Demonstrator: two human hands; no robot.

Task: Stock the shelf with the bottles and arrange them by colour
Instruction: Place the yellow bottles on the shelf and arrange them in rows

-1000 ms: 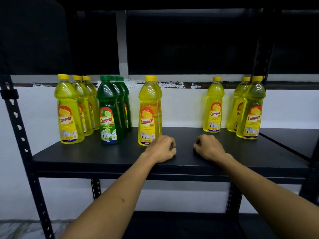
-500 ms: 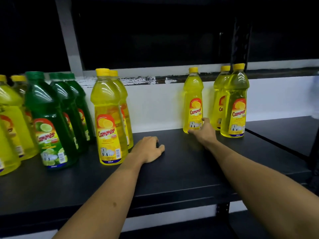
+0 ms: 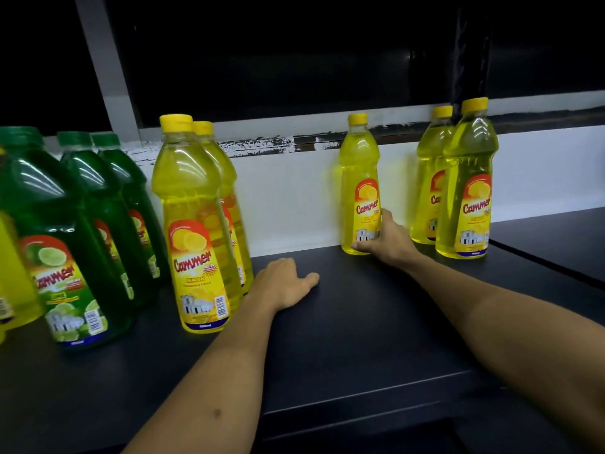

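Now gripping the lone yellow lemon bottle (image 3: 359, 188) low on its label: right hand (image 3: 388, 239), thumb across the front, fingers curled behind, where half a second ago only fingertips reached its base. Left hand (image 3: 281, 285) lying palm down on the black shelf (image 3: 343, 339), fingers relaxed and empty, little changed from before. View closer and shifted slightly right compared with the earlier frame.

Standing upright at the back of the shelf against the white wall (image 3: 294, 204): the gripped bottle, filled almost to the neck with yellow liquid, yellow cap on. Right of that bottle, just apart: a pair of yellow lemon bottles (image 3: 468, 191), one behind the other, equally full. Left of the gripped bottle, well apart and just beside the left hand: another pair of yellow bottles (image 3: 196, 224), front one nearest the camera. Further left again: three green lime bottles (image 3: 65, 244) in a row running front to back, full of dark green liquid, green caps. At the far left edge, cut off: more yellow bottles (image 3: 13, 283), count unclear.
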